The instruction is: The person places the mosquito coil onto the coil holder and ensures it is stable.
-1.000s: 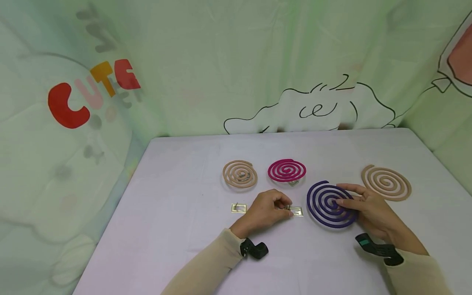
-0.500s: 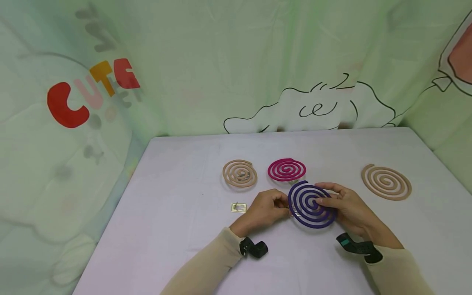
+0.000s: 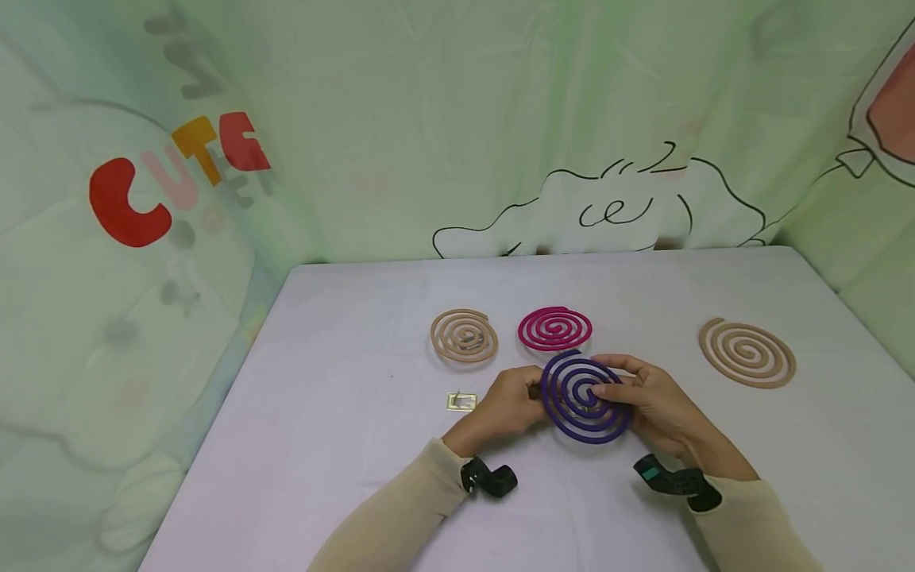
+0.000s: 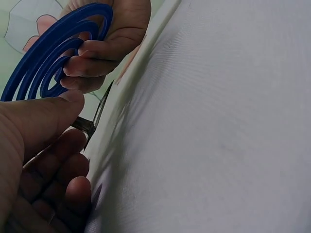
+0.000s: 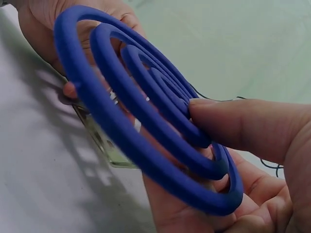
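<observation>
My right hand point(image 3: 661, 405) pinches a dark blue-purple spiral coil point(image 3: 565, 410), its thumb at the coil's centre, and holds it tilted above the table. Behind the coil's left edge, my left hand point(image 3: 506, 403) pinches a small metal stand; the left wrist view shows its dark metal tab point(image 4: 83, 124) between thumb and fingers. In the right wrist view the stand's gold frame point(image 5: 116, 162) shows beneath the coil point(image 5: 121, 133). Whether coil and stand touch, I cannot tell.
A second gold stand point(image 3: 461, 402) lies left of my left hand. Farther back are a tan coil point(image 3: 444, 348) and a pink coil point(image 3: 556, 343); another tan coil point(image 3: 747, 373) lies at the right. A curtain hangs behind the table point(image 3: 343, 357).
My right hand has moved left with the dark coil, which now overlaps my left fingertips and hides the stand in the head view. My left hand has stayed nearly in place.
</observation>
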Demonstrator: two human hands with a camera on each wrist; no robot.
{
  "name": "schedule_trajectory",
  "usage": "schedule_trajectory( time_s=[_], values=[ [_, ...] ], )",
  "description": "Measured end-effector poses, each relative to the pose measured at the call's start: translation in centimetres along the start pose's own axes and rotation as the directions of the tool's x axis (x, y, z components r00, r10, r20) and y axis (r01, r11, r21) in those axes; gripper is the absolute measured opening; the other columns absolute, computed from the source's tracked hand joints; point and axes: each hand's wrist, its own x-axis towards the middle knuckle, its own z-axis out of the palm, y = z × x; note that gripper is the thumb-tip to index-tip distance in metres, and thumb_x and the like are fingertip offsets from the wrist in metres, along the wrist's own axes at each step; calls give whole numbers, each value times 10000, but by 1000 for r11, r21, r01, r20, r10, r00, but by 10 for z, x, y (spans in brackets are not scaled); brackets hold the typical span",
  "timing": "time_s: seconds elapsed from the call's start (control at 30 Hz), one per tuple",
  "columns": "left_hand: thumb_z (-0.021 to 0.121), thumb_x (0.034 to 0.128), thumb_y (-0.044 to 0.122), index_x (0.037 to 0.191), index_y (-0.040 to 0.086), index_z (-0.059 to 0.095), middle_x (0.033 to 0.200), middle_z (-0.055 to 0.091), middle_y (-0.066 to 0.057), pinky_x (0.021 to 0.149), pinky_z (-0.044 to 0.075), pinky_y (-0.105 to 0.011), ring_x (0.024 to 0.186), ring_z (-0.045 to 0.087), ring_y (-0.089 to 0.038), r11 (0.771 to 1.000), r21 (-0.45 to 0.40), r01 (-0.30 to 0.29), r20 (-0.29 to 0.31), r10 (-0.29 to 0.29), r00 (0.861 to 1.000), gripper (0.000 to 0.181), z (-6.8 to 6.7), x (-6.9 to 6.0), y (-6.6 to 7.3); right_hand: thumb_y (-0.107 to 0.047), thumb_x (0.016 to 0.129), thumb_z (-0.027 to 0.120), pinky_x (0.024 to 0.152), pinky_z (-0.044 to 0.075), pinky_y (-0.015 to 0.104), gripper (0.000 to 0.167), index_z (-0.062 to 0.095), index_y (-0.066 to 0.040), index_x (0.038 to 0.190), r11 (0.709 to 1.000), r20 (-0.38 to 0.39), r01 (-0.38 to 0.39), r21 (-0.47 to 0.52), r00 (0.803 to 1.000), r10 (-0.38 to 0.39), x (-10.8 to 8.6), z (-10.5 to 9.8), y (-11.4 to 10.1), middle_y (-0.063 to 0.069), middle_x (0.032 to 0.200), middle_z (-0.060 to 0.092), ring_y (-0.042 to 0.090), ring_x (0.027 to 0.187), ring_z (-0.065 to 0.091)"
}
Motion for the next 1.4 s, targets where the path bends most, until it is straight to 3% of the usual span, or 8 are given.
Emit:
schedule_trajectory(
  time_s=[0.17,0.37,0.67,1.4],
  values=[
    [786,848,-14,998,27,765,969,760,-67,754,508,-145,812,571,45,999,-46,-20,5,20,1000,157,-1,0,0,17,957,711,837,601,272,386,607,-195,1264,1000,-18,-9,-21,1000,8,1,4,-1,-8,1075,741,123,970,710],
    [776,866,-28,995,3,751,953,774,-116,711,487,-135,770,561,45,996,-78,-44,21,45,999,135,-2,0,-1,-4,959,717,846,600,277,401,582,-185,1291,999,-15,-8,-52,1000,7,2,9,-3,-14,1081,740,126,981,709],
    [826,843,27,900,22,742,787,709,-59,646,427,-143,702,474,15,996,17,-84,-3,84,996,101,-2,1,-2,20,958,705,830,596,267,394,577,-165,1281,1000,18,12,-26,1000,-11,5,17,-4,-9,1060,754,118,966,712],
    [793,894,132,951,39,720,866,728,-83,723,479,-138,763,536,-7,987,105,-122,-64,129,990,131,-2,-1,-4,46,968,677,811,608,273,422,497,-82,1328,999,38,24,21,999,-24,9,27,-4,32,1074,748,143,951,735]
  ],
)
